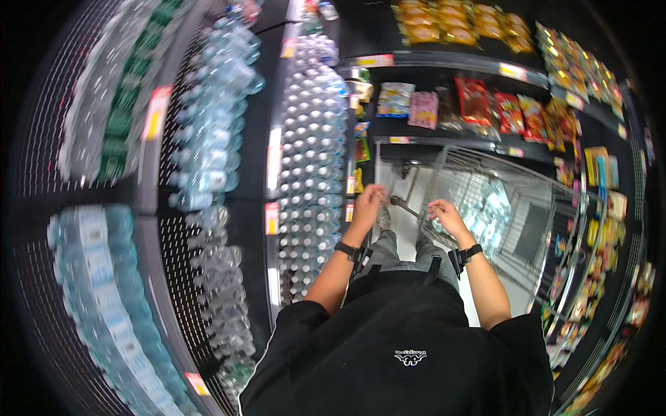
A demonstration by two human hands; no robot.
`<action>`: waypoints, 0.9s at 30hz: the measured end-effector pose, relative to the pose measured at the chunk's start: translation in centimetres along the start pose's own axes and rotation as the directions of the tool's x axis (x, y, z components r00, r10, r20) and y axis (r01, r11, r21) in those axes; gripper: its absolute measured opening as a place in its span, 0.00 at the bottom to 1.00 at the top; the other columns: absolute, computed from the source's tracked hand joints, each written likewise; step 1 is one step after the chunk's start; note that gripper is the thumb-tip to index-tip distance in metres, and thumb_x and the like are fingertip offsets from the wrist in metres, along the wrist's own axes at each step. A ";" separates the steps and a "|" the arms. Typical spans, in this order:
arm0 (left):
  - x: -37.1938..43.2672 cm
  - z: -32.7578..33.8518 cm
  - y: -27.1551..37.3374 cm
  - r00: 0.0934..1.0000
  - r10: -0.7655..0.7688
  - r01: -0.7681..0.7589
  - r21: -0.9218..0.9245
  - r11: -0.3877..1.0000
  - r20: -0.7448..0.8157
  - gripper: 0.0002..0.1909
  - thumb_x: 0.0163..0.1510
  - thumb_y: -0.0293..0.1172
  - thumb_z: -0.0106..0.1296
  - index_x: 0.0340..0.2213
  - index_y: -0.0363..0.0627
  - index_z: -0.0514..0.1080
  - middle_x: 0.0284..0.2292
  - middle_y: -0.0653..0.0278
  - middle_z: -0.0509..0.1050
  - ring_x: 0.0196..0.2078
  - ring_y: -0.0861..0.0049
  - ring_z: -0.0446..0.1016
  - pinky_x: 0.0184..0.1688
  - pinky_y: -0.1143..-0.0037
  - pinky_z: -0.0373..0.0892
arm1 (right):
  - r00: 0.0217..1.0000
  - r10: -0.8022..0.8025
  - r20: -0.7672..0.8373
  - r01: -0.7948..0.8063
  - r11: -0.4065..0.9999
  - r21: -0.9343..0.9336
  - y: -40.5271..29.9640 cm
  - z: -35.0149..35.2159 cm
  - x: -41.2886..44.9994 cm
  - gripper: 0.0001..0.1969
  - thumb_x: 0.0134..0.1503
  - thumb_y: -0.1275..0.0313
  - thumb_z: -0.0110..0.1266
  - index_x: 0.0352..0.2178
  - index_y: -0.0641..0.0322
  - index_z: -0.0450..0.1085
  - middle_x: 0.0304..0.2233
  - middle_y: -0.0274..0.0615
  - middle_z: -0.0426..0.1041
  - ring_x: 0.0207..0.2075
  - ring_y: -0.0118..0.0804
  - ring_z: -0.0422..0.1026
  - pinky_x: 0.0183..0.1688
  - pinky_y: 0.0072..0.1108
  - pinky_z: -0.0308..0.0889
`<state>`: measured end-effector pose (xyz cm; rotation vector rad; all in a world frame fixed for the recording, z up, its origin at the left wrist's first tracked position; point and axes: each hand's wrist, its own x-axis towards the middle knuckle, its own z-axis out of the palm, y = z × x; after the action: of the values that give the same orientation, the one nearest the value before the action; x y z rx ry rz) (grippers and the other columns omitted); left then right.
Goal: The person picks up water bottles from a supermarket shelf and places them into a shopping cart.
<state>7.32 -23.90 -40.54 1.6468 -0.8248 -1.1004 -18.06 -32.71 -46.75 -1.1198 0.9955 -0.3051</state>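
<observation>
My left hand [372,202] is raised in front of me with its fingers loosely bent, and nothing shows in it. It is nearest to the rows of bottled water [309,156] on the shelf to my left. My right hand [447,216] hovers by the near end of a wire shopping cart [525,171]; its fingers are curled but apart, with no object visible in them. Inside the cart lies a heap of clear plastic bottles [491,213]. Each wrist wears a black strap with a small device.
Shrink-wrapped bottle packs [96,291] and loose bottles [216,119] fill shelves at the far left. Ahead, a shelf holds snack bags [473,101] below golden packets [447,23]. More packaged goods [603,234] line the right side. My feet stand on a pale floor [406,244].
</observation>
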 end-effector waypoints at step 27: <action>-2.2 -30.8 11.5 0.391 0.366 -0.233 0.294 0.927 -0.844 0.31 0.44 0.40 0.61 0.43 0.31 0.62 0.43 0.44 0.63 0.47 0.51 0.63 0.49 0.62 0.61 | 0.514 -0.616 0.597 0.819 0.559 -0.128 -26.8 45.9 12.8 0.32 0.48 0.72 0.52 0.55 0.68 0.53 0.47 0.59 0.64 0.49 0.48 0.66 0.51 0.28 0.62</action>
<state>34.94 -15.11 -24.78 1.7662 -0.4202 0.1953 32.25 -25.25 -26.63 -1.8843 0.0298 -0.4806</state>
